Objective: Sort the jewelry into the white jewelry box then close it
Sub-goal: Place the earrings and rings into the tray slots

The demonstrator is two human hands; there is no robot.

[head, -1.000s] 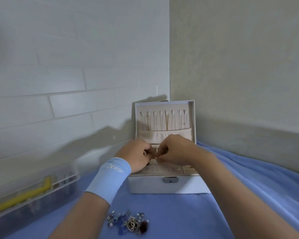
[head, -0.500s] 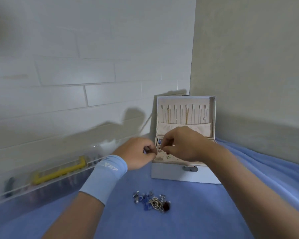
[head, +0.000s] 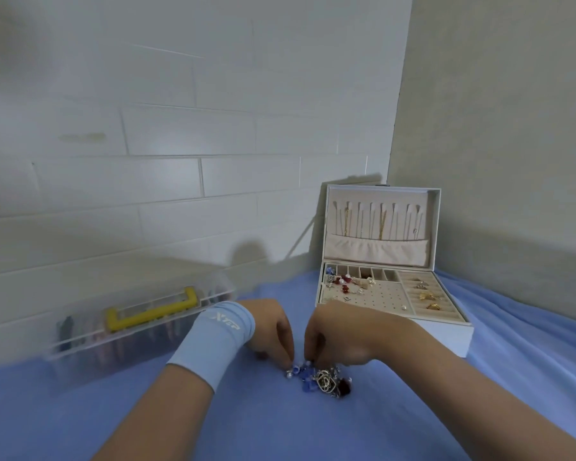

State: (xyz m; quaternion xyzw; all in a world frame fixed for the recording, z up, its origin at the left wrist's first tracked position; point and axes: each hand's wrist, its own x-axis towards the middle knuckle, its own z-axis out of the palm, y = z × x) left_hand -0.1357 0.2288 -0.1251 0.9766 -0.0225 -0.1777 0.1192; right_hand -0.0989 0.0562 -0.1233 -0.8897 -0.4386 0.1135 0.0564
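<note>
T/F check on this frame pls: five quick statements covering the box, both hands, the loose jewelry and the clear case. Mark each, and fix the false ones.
1. The white jewelry box stands with its lid open. True.
2. Both hands are inside the box. False: the left hand and right hand are down at the loose jewelry pile on the blue cloth, in front of the box.
3. The clear case with the yellow handle lies right of the box. False: it lies to the left, along the wall.
4. Gold rings sit in the box's right-hand section. True.
5. The blue wristband is on the right wrist. False: it is on the left wrist.
</note>
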